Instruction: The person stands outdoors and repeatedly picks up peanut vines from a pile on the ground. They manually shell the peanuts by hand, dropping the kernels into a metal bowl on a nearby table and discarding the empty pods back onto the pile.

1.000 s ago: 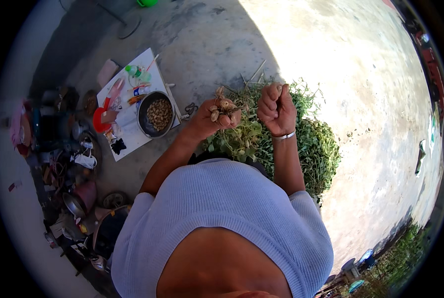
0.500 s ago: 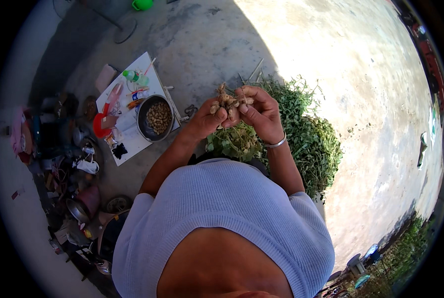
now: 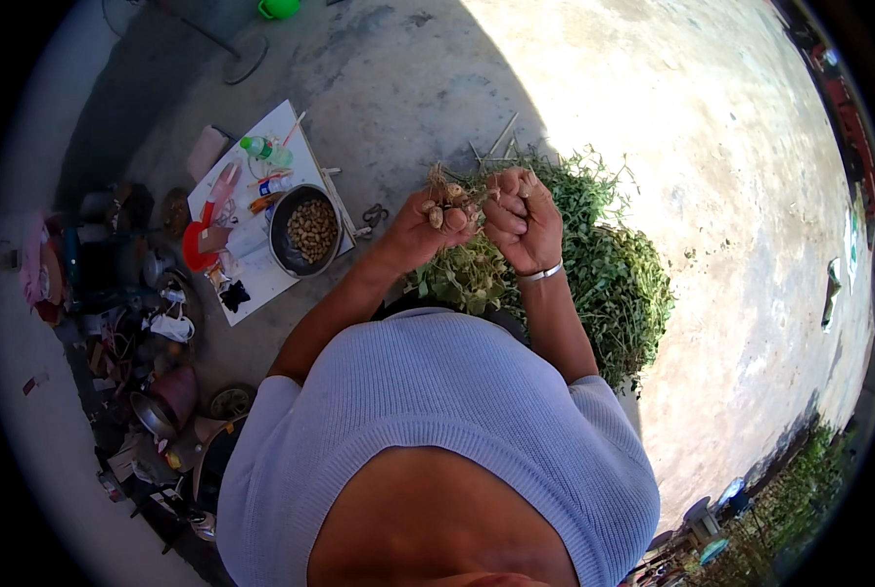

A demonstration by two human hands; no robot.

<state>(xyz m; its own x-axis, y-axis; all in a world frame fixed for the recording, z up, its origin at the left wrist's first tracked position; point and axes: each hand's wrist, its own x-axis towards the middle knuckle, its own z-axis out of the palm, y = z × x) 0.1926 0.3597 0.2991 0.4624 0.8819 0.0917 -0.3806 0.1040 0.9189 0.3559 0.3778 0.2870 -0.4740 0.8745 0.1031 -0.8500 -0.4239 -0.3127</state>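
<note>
My left hand (image 3: 420,235) has its grip filled with a cluster (image 3: 437,217) of peanuts and dry roots, thumb laid across it and several pods poking out past the fingers. My right hand (image 3: 523,227) is just beside it, fingers curled in tightly, a bracelet (image 3: 542,273) at the wrist; I cannot tell from this view whether a pod is tucked in that grip. Both hands hang over the near side of a heap of green vines (image 3: 609,279). To the left, well apart from the hands, a dark pan (image 3: 282,235) partly filled with loose peanuts (image 3: 312,229) rests on the white tabletop (image 3: 266,292), near its right edge, with a bottle (image 3: 266,153) and a red bowl (image 3: 196,250) farther over. What worries me most is the crowded left grip: if I loosen that thumb, the outer pods could slip and get lost among the leaves. A hard tug from the right could snap brittle roots and scatter bits. The pan's place near the edge also looks risky, since a careless sweep of the left forearm might knock it. The fisheye bend makes me wary of judging that gap by eye.
</note>
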